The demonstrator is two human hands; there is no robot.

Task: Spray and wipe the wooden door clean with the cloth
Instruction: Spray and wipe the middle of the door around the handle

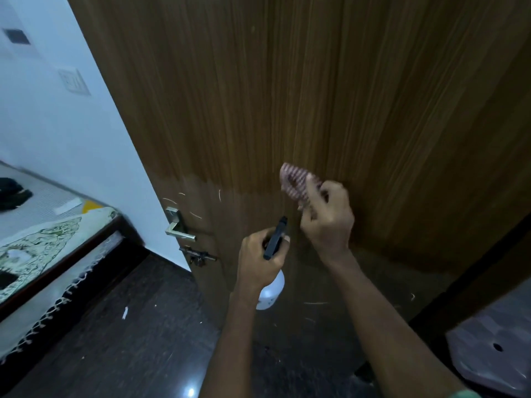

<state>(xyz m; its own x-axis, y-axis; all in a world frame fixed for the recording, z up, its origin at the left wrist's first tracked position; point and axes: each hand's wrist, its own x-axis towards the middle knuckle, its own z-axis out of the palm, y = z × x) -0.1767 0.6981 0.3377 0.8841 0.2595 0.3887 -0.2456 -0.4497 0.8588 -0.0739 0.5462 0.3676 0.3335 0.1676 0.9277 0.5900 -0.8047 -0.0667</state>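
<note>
The wooden door (287, 96) fills most of the view, with pale scratch marks near its handle and lower part. My left hand (260, 258) grips a spray bottle (271, 291) by its neck; the bottle has a white body and a black trigger head pointing up toward the door. My right hand (327, 216) holds a bunched red-and-white striped cloth (296, 180) close to the door surface, just above and to the right of the bottle.
A metal lever handle (176, 226) and a dark latch (198, 256) sit on the door's left edge. A bed (43, 234) with a patterned, fringed cover stands at the left over a dark floor (129, 340). A grey plastic-covered object (494, 354) is at the lower right.
</note>
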